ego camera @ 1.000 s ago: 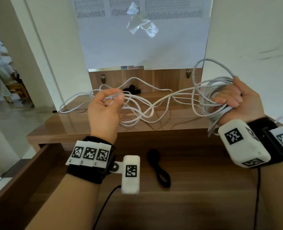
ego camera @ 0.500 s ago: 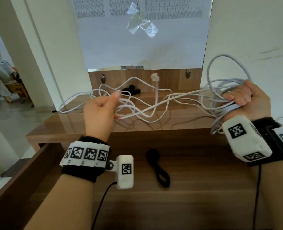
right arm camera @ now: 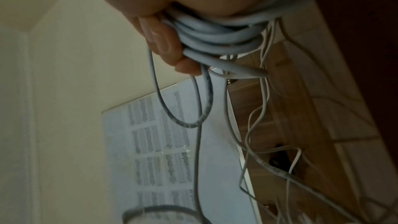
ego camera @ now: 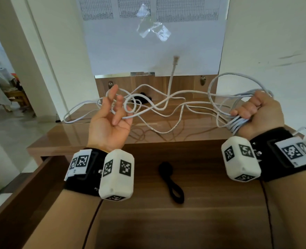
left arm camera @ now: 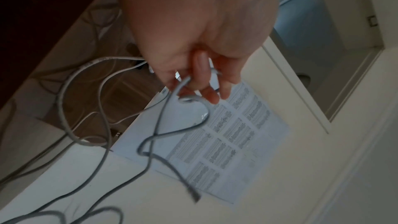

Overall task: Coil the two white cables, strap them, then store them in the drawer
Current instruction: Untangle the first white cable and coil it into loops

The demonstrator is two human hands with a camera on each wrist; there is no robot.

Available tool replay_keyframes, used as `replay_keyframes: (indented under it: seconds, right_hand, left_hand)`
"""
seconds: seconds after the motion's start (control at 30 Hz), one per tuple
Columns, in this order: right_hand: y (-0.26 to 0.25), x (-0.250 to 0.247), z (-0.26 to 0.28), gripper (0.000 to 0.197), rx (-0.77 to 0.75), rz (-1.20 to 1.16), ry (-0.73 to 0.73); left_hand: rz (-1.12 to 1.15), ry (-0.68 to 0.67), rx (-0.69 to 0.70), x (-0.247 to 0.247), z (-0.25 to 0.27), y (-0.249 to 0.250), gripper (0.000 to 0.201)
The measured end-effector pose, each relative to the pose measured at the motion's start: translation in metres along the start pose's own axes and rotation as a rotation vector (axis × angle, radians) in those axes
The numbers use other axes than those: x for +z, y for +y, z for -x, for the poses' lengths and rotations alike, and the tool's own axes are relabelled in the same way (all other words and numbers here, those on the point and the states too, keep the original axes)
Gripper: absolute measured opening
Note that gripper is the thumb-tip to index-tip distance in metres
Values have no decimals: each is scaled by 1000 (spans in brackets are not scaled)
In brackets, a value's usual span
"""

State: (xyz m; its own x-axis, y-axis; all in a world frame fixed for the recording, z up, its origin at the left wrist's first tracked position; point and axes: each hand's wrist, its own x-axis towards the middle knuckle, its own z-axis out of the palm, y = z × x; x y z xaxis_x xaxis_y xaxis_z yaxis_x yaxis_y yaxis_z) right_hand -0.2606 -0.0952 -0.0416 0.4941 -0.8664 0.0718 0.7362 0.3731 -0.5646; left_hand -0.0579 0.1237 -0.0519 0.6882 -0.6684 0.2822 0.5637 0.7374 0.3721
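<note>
1. Cream walls; big white paper sheet w/ printed tables taped on wall, shiny tape patch near its top.
2. Glossy wood tabletop, wood back panel w/ two metal knobs.
3. Left: doorway, pale tiled floor, daylight, wooden furniture w/ cloth draped over it.

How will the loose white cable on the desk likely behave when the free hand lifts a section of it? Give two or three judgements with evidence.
Probably floppy: the white cable sags in loose curves across the desk. Yet somewhat springy, since its plug end stands upright in the air. Likely to tangle, as strands cross near the left hand while the right hand holds the coil.
</note>
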Motion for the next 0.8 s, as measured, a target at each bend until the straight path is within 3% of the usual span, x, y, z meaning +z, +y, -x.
replay_keyframes:
  seconds: [0.23,0.37,0.57,0.8]
  right_hand:
    - [18,9,9,47,-128,361,-32]
    - [34,11,19,45,-278,573,-68]
    - [46,15,27,48,-259,712,-115]
    - [53,16,33,47,-203,744,-207]
  left_hand:
    - [-420,-316,69,9,12,-28,40]
    - [-553,-335,74,9,19,-43,49]
    - [-602,-352,44,10,20,-48,66]
    - [-609,-341,-41,10,24,-54,43]
